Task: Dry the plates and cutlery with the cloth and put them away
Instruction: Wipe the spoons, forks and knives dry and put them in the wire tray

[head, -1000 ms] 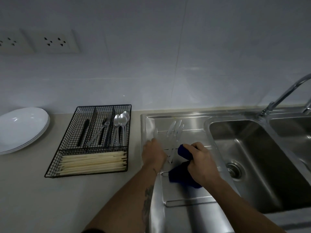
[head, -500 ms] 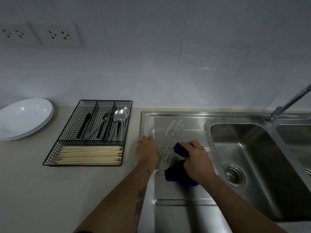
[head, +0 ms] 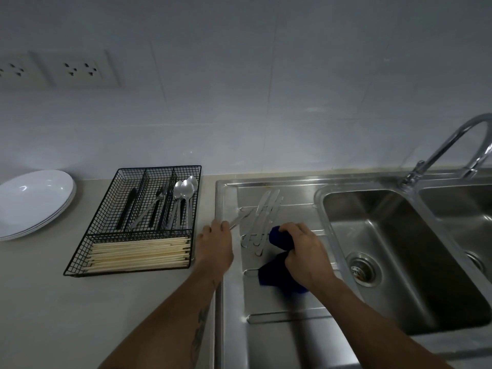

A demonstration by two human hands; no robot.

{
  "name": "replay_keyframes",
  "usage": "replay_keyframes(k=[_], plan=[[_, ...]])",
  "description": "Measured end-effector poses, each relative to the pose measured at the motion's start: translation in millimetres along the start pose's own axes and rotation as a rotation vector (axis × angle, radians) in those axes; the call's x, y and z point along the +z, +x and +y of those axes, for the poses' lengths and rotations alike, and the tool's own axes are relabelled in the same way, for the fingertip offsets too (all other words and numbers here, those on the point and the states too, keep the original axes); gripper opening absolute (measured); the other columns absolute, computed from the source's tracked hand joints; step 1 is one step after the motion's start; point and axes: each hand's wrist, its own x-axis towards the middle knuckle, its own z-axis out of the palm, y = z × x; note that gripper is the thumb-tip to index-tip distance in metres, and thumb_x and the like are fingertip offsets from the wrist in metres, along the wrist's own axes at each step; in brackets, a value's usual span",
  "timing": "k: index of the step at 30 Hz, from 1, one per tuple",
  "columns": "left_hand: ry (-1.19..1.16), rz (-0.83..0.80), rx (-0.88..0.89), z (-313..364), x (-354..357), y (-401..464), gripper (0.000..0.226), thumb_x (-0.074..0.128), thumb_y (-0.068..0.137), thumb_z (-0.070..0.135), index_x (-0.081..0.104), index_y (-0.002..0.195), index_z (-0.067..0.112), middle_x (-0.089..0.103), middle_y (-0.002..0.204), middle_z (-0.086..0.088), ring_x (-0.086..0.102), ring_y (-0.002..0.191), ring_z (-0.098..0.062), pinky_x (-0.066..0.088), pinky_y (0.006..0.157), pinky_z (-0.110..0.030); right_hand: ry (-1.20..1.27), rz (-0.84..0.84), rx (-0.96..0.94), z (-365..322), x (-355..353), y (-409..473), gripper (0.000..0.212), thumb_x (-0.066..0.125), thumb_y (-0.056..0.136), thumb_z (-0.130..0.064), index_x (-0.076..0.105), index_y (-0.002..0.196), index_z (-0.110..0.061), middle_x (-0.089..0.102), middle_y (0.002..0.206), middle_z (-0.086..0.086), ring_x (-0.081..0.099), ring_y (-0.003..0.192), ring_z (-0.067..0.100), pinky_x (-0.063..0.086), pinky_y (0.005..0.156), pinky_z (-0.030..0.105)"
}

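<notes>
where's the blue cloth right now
In the head view, the blue cloth is on the sink's draining board, gripped in the right hand, just right of the knives and left of the basin.

Wall sockets (head: 80, 69), tap (head: 450, 145), chopsticks (head: 138, 253)

The left hand (head: 215, 245), which had rested flat on the drainboard (head: 290, 334) beside the knives (head: 262, 222), moved left to the drainboard's left edge and pinched the handle of one knife (head: 239, 221), drawing it leftward and aslant, apart from the others. The right hand (head: 303, 253) kept its grip on the blue cloth (head: 278, 262).
</notes>
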Motion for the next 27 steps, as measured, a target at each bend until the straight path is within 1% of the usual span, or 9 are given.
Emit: replay_keyframes(k=[3,7,10,13,17,19,22,24,27], plan=[[-0.047,0.041,0.063,2,-11,-3,0.045,0.056,0.088,0.01,0.04,0.129,0.018,0.044,0.122,-0.008,0.058,0.098,-0.024,0.051,0.082,-0.035,0.026,0.028,0.032,-9,-6,-3,0.052,0.054,0.068,0.007,0.051,0.107,-0.027,0.052,0.107,-0.005,0.052,0.091,0.017,0.049,0.074,0.032],[-0.167,0.111,0.222,5,-28,-9,0.041,0.053,0.09,0.015,0.042,0.129,0.022,0.043,0.12,-0.004,0.055,0.093,-0.018,0.049,0.08,-0.03,0.095,0.174,0.079,-14,-22,-2,0.045,0.054,0.069,0.009,0.054,0.099,-0.025,0.054,0.102,-0.004,0.053,0.088,0.016,0.043,0.07,0.026],[-0.236,0.169,0.353,6,-36,-16,0.032,0.055,0.087,0.014,0.052,0.118,0.022,0.048,0.115,0.0,0.05,0.096,-0.015,0.044,0.082,-0.027,0.044,0.319,0.105,-19,-41,-7,0.047,0.056,0.071,0.009,0.06,0.109,-0.019,0.056,0.111,0.0,0.055,0.092,0.017,0.043,0.077,0.027],[-0.364,0.18,0.432,11,-45,-23,0.028,0.059,0.086,0.007,0.06,0.112,0.017,0.054,0.112,0.001,0.052,0.098,-0.016,0.042,0.081,-0.025,-0.033,0.39,0.049,-35,-48,-16,0.05,0.061,0.072,0.007,0.062,0.118,-0.015,0.056,0.119,0.002,0.056,0.098,0.018,0.043,0.083,0.023],[-0.51,0.221,0.47,25,-71,-34,0.019,0.059,0.089,0.008,0.063,0.105,0.017,0.053,0.101,0.007,0.054,0.095,-0.013,0.046,0.081,-0.025,-0.252,0.37,-0.086,-54,-29,-29,0.051,0.065,0.065,-0.001,0.064,0.115,-0.012,0.058,0.119,0.007,0.057,0.103,0.029,0.052,0.084,0.042],[-0.576,0.231,0.436,28,-84,-38,0.018,0.058,0.09,0.008,0.063,0.103,0.02,0.053,0.101,0.008,0.054,0.094,-0.011,0.044,0.08,-0.023,-0.353,0.355,-0.053,-53,-23,-38,0.058,0.063,0.061,-0.005,0.06,0.118,-0.015,0.056,0.122,0.006,0.053,0.113,0.032,0.045,0.09,0.05],[-0.582,0.233,0.439,27,-91,-46,0.021,0.058,0.089,0.005,0.064,0.103,0.019,0.057,0.104,0.007,0.055,0.096,-0.012,0.042,0.078,-0.022,-0.462,0.399,0.045,-50,-27,-54,0.068,0.072,0.059,-0.005,0.057,0.124,-0.016,0.056,0.128,0.008,0.046,0.127,0.036,0.028,0.104,0.066],[-0.608,0.229,0.458,29,-96,-52,0.02,0.059,0.089,0.004,0.065,0.102,0.018,0.057,0.102,0.006,0.056,0.095,-0.013,0.042,0.077,-0.022,-0.485,0.409,0.018,-59,-32,-60,0.071,0.074,0.058,-0.003,0.057,0.126,-0.014,0.056,0.13,0.009,0.043,0.131,0.036,0.022,0.108,0.064],[-0.652,0.238,0.507,35,-108,-56,0.016,0.057,0.089,0.004,0.064,0.097,0.016,0.056,0.096,0.005,0.056,0.089,-0.014,0.046,0.074,-0.026,-0.501,0.4,-0.107,-66,-35,-68,0.076,0.074,0.057,0.0,0.054,0.13,-0.009,0.055,0.132,0.011,0.045,0.129,0.037,0.024,0.11,0.059]])
